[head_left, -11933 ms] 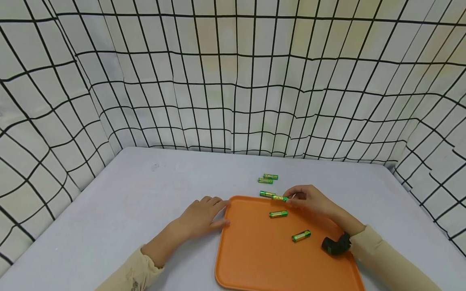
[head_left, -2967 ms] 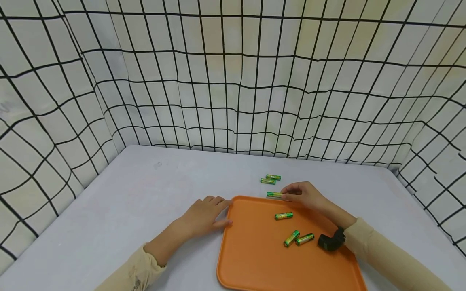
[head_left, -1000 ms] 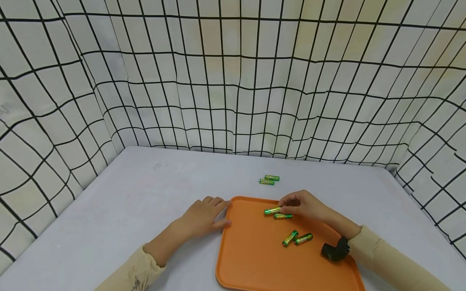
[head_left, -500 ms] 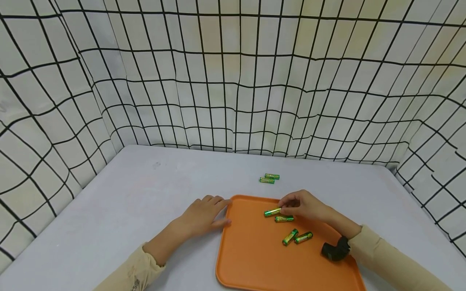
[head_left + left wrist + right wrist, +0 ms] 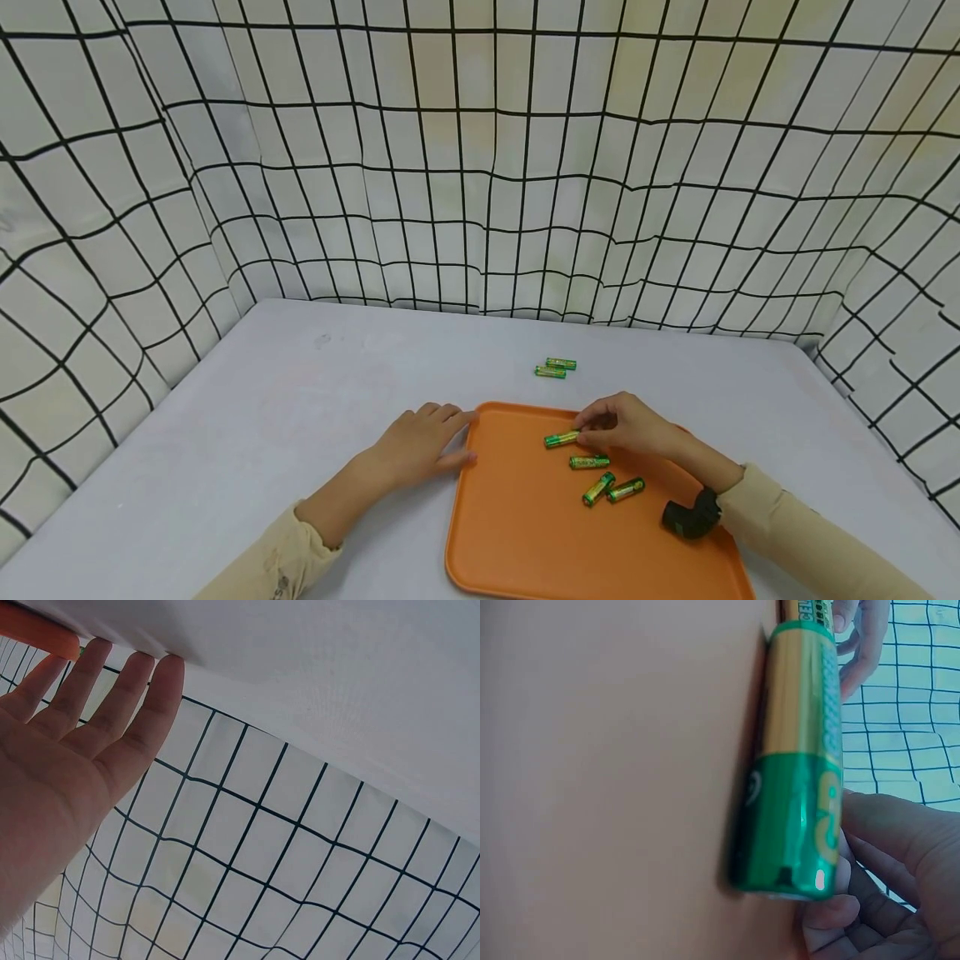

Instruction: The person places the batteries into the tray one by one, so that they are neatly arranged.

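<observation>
Head: battery (image 5: 559,439) protrudes from right grip (image 5: 628,427).

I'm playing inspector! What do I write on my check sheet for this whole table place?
Surface: white table, with an orange tray on it.
Job's things: three green-and-gold batteries lie on the tray; a fourth battery is at the right hand; two more batteries lie on the table beyond the tray.
Clutter: nothing seen.
Hands: the left hand touches the tray's left rim; the right hand pinches one end of the fourth battery.
Cables: nothing seen.
Surroundings: white walls with dark grid lines; a black curved object sits by the right sleeve.
</observation>
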`<state>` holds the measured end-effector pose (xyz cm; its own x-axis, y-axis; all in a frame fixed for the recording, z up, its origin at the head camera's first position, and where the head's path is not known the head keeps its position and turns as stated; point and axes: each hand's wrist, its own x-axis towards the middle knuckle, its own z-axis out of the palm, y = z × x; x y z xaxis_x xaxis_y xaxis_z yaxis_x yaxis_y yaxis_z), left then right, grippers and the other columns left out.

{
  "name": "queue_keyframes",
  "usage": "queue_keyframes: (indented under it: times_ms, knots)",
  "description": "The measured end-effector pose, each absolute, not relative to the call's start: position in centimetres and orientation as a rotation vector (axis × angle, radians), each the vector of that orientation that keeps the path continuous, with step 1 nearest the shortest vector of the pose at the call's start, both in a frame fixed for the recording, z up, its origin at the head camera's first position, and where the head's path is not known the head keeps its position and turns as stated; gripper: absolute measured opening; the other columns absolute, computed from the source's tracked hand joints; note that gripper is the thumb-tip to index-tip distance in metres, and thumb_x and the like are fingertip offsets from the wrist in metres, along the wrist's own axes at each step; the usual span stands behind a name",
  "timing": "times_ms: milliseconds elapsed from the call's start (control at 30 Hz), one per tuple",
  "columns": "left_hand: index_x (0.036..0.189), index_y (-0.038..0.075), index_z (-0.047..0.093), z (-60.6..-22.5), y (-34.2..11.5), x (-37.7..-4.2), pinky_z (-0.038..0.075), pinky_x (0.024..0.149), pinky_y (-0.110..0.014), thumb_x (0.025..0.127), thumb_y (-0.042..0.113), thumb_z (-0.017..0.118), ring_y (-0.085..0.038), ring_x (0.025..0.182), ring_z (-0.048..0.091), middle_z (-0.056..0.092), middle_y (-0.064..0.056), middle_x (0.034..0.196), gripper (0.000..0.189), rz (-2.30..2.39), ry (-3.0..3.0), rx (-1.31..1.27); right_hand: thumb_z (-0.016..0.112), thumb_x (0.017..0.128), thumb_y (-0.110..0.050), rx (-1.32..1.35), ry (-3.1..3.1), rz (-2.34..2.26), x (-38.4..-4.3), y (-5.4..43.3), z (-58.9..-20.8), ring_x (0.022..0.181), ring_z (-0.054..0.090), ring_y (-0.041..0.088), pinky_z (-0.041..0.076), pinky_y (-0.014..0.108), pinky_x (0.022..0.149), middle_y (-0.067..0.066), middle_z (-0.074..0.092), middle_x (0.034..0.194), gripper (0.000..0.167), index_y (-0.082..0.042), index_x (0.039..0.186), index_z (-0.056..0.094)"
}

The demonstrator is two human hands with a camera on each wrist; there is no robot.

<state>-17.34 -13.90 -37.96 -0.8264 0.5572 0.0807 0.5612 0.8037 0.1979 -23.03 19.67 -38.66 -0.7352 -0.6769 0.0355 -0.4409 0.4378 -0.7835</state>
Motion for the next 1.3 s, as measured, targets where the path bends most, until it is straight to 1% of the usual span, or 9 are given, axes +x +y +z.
queue_keyframes:
  times_ms: [300,433,600,767,1033,1167,1300]
  knots:
    - [0.136,0.009,0.053,-37.9,-13.9,-17.4,0.045,0.089,-0.054,0.095,0.042,0.060,-0.034,0.120,0.053,0.057,-0.011,0.129,0.053,-0.339,-2.975,-0.909,0.070,0.089,-0.005,-0.971,2.419,-1.171,-23.2,19.5,-38.7,0.076,0.060,0.004,0.050,0.021,0.068,0.009,0.071,0.090,0.018,0.005,0.104,0.071]
    - [0.136,0.009,0.053,-37.9,-14.0,-17.4,0.045,0.090,-0.055,0.095,0.042,0.060,-0.034,0.120,0.053,0.057,-0.011,0.129,0.053,-0.342,-2.977,-0.909,0.069,0.090,-0.007,-0.993,2.425,-1.151,-23.4,19.6,-38.8,0.080,0.063,0.005,0.052,0.021,0.071,0.011,0.072,0.096,0.018,0.004,0.105,0.072]
    - [0.137,0.009,0.053,-38.0,-14.0,-17.4,0.045,0.090,-0.055,0.096,0.042,0.059,-0.034,0.120,0.053,0.057,-0.011,0.129,0.053,-0.349,-2.971,-0.914,0.068,0.091,-0.008,-0.984,2.415,-1.153,-23.5,19.7,-38.7,0.088,0.067,0.011,0.053,0.023,0.075,0.014,0.072,0.103,0.019,0.003,0.105,0.072]
    - [0.136,0.010,0.053,-38.2,-13.9,-17.4,0.046,0.090,-0.055,0.096,0.042,0.059,-0.034,0.120,0.053,0.057,-0.010,0.129,0.052,-0.342,-2.970,-0.905,0.068,0.092,-0.011,-0.934,2.414,-1.159,-23.7,19.8,-38.5,0.085,0.067,0.009,0.053,0.024,0.073,0.012,0.072,0.102,0.019,0.001,0.106,0.073]
    - [0.135,0.010,0.054,-38.2,-13.9,-17.3,0.047,0.088,-0.052,0.096,0.043,0.059,-0.033,0.119,0.054,0.058,-0.010,0.128,0.052,-0.316,-2.964,-0.908,0.068,0.092,-0.010,-0.929,2.390,-1.200,-23.9,19.7,-38.3,0.081,0.066,0.009,0.053,0.024,0.072,0.014,0.072,0.101,0.019,0.002,0.106,0.072]
    - [0.136,0.010,0.054,-38.2,-13.9,-17.4,0.046,0.089,-0.053,0.096,0.043,0.059,-0.033,0.120,0.053,0.057,-0.009,0.128,0.052,-0.322,-2.966,-0.907,0.068,0.091,-0.008,-0.972,2.401,-1.214,-24.0,19.7,-38.2,0.079,0.065,0.009,0.053,0.024,0.071,0.015,0.071,0.099,0.017,0.003,0.104,0.071]
    - [0.136,0.010,0.054,-38.2,-13.9,-17.3,0.046,0.089,-0.054,0.096,0.043,0.059,-0.033,0.120,0.053,0.057,-0.009,0.128,0.052,-0.324,-2.970,-0.910,0.067,0.092,-0.009,-1.003,2.430,-1.203,-24.2,19.8,-38.0,0.077,0.063,0.011,0.051,0.025,0.070,0.012,0.071,0.097,0.017,0.001,0.104,0.071]
